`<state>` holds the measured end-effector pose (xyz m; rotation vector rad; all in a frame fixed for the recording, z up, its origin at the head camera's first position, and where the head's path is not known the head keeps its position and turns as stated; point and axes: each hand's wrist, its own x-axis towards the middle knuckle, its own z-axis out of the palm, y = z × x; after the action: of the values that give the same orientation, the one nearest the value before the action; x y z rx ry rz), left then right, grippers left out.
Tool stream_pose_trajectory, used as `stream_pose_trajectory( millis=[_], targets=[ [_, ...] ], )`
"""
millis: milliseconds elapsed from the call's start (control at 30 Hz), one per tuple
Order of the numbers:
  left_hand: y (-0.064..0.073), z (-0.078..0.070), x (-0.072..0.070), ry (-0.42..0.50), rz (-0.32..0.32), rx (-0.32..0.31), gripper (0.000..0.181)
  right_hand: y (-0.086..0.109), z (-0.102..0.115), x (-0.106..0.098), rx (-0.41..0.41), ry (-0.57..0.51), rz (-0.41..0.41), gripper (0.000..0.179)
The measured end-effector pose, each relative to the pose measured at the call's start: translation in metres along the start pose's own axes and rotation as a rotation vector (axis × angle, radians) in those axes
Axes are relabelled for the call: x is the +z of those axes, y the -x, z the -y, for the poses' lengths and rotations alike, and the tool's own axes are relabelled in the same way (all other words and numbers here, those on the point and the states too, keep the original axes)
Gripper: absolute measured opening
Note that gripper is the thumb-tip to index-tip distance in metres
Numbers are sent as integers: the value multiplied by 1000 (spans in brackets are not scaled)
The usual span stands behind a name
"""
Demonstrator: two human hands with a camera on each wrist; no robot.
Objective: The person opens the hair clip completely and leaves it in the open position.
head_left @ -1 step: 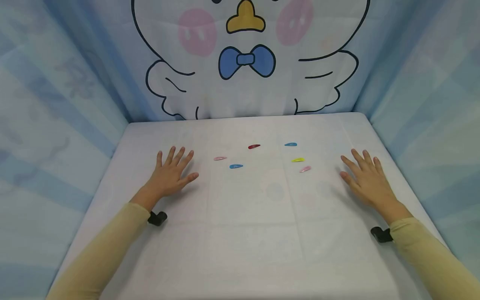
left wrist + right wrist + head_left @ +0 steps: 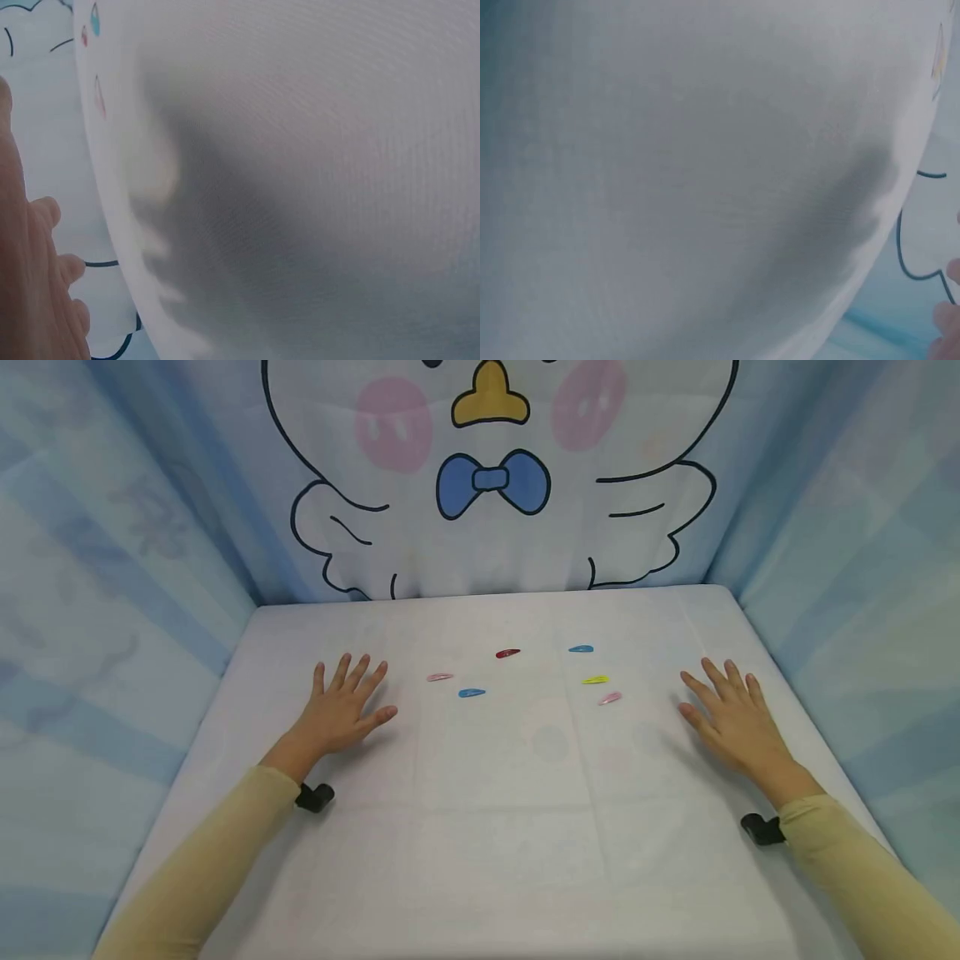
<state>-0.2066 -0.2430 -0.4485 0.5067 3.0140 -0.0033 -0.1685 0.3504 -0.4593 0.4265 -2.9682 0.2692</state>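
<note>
Several small snap hair clips lie apart from one another on the white-covered table. In the head view, a pink clip (image 2: pixel 439 677) and a blue clip (image 2: pixel 472 692) are on the left, with a red clip (image 2: pixel 507 653) behind them. On the right are another blue clip (image 2: pixel 581 648), a yellow clip (image 2: pixel 596 680) and a second pink clip (image 2: pixel 611 698). My left hand (image 2: pixel 341 712) hovers palm down with spread fingers, left of the clips. To their right, my right hand (image 2: pixel 735 717) is spread likewise above the cloth. Neither hand touches a clip.
The white table (image 2: pixel 495 860) has curtains on both sides, a blue patterned one (image 2: pixel 97 610) at left. Behind its far edge hangs a cloth backdrop (image 2: pixel 495 552) with a cartoon figure. A small black wrist device (image 2: pixel 315 797) sits below the left cuff, another (image 2: pixel 762 829) below the right.
</note>
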Motion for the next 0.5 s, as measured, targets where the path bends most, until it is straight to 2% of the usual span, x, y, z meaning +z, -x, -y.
stream_pose_trajectory(
  millis=[267,500],
  targets=[
    [-2,-3,0,16,-3,4,86,0,2,-4,13,11,3,61],
    [-19,-14,-2,22,8,12,88,-3,5,-4,22,-5,8,61]
  ],
)
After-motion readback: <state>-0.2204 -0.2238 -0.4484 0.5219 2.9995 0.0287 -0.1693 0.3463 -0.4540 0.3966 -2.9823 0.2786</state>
